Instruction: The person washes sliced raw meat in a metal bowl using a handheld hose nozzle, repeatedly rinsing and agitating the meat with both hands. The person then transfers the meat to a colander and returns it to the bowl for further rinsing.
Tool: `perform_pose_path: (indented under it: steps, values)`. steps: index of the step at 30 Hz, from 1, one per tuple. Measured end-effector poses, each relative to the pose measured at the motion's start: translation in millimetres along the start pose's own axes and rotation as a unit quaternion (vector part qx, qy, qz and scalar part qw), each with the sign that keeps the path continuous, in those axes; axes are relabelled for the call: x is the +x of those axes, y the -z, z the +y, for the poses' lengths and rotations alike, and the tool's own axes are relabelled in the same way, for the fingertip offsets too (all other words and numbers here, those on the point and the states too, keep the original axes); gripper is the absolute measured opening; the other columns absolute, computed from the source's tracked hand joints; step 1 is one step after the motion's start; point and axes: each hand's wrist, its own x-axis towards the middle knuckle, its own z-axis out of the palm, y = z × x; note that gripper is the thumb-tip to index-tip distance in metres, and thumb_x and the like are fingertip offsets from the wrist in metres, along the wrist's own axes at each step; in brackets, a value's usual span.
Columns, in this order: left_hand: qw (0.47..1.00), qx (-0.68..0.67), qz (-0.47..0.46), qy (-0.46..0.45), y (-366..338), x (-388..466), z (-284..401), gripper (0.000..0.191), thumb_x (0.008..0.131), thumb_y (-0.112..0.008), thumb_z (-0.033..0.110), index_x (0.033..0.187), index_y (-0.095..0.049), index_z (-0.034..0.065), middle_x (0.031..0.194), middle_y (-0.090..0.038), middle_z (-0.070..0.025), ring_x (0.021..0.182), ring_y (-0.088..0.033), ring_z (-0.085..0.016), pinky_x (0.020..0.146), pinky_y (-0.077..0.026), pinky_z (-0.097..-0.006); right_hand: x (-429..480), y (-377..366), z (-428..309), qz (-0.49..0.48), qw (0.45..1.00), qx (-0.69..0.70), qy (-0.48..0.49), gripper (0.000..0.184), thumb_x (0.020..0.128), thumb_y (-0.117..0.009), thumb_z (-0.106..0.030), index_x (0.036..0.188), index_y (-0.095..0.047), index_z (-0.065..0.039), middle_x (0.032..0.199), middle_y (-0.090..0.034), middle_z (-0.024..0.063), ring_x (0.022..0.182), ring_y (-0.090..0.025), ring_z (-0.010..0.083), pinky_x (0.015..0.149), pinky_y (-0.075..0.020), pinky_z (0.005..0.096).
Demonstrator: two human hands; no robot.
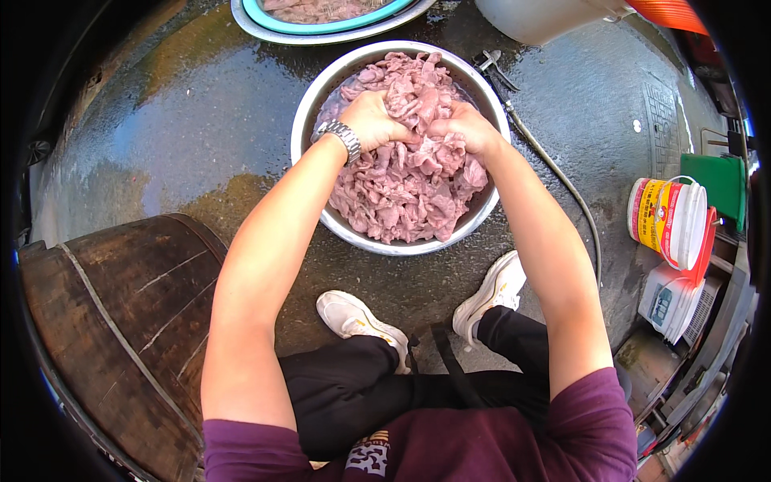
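A wide round metal basin (308, 128) stands on the wet ground before me, heaped with pinkish pieces of raw meat (403, 193). Some water shows at its upper left, inside a perforated inner wall. My left hand (376, 120), with a metal-band watch (341, 137) at the wrist, grips meat near the middle of the heap. Opposite it, my right hand (467, 128) has its fingers sunk into the same clump. Pieces bulge up between both hands, and several fingertips are hidden by the meat.
Beyond the basin sits a turquoise-rimmed tub (337, 25) holding more meat. A hose (557, 172) with a spray nozzle (495, 63) runs along the right. To the left is a large wooden barrel (120, 313). Plastic buckets (665, 223) stand at the right; a white container (542, 18) is at the top.
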Motion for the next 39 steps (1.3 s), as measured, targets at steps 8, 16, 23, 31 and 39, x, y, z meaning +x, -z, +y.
perform_pose_path:
  steps: [8, 16, 23, 31, 39]
  values:
    - [0.990, 0.083, 0.111, -0.025, 5.0, -37.8, 22.9, 0.041, 0.069, -0.083, 0.027, 0.101, -0.073, 0.0031, 0.094, -0.075, -0.0191, 0.090, -0.073, -0.028, 0.084, -0.054, -0.0371, -25.8, -13.3, -45.8, 0.025, 0.941, -0.335, 0.047, 0.037, 0.073, -0.082, -0.027, 0.105, -0.077, -0.010, 0.103, -0.076, 0.0125, 0.093, -0.071, 0.0219, 0.090, -0.0526, 0.0332]
    - [0.958, 0.239, 0.148, -0.065, -1.8, -68.7, 24.6, 0.032, 0.078, -0.074, 0.031, 0.093, -0.074, 0.0026, 0.099, -0.068, -0.0193, 0.096, -0.066, -0.037, 0.088, -0.052, -0.0433, -16.3, -15.7, -70.2, -0.097, 0.794, -0.580, 0.152, 0.046, 0.066, -0.078, -0.021, 0.111, -0.076, -0.009, 0.109, -0.071, 0.0224, 0.105, -0.068, 0.0341, 0.097, -0.0525, 0.0399]
    - [0.921, 0.376, 0.034, 0.096, -34.1, -99.4, 53.1, 0.103, 0.067, -0.089, 0.031, 0.151, -0.033, 0.0072, 0.149, -0.033, -0.0310, 0.136, -0.036, -0.051, 0.107, -0.044, -0.0575, 46.3, -9.0, -85.6, -0.056, 0.746, -0.653, 0.117, 0.096, 0.066, -0.083, -0.048, 0.149, -0.047, -0.017, 0.145, -0.049, 0.0253, 0.131, -0.052, 0.0380, 0.111, -0.0432, 0.0401]
    - [0.892, 0.444, -0.040, 0.078, -74.2, -106.0, 35.3, 0.126, 0.060, -0.094, 0.032, 0.160, -0.017, 0.0257, 0.160, -0.011, -0.0331, 0.140, -0.028, -0.058, 0.099, -0.044, -0.0700, 89.8, -1.4, -36.3, -0.067, 0.851, -0.522, 0.005, 0.134, 0.055, -0.085, -0.066, 0.157, -0.027, -0.001, 0.151, -0.043, 0.0300, 0.140, -0.045, 0.0379, 0.116, -0.0359, 0.0387]
    - [0.881, 0.470, -0.017, 0.058, -83.3, -69.4, -5.2, 0.112, 0.067, -0.085, 0.018, 0.158, -0.020, 0.0264, 0.155, -0.018, -0.0351, 0.132, -0.037, -0.057, 0.091, -0.053, -0.0599, 113.7, 13.6, -5.3, -0.064, 0.905, -0.399, -0.131, 0.105, 0.055, -0.084, -0.061, 0.126, -0.062, 0.013, 0.133, -0.061, 0.0281, 0.125, -0.060, 0.0342, 0.107, -0.0459, 0.0385]
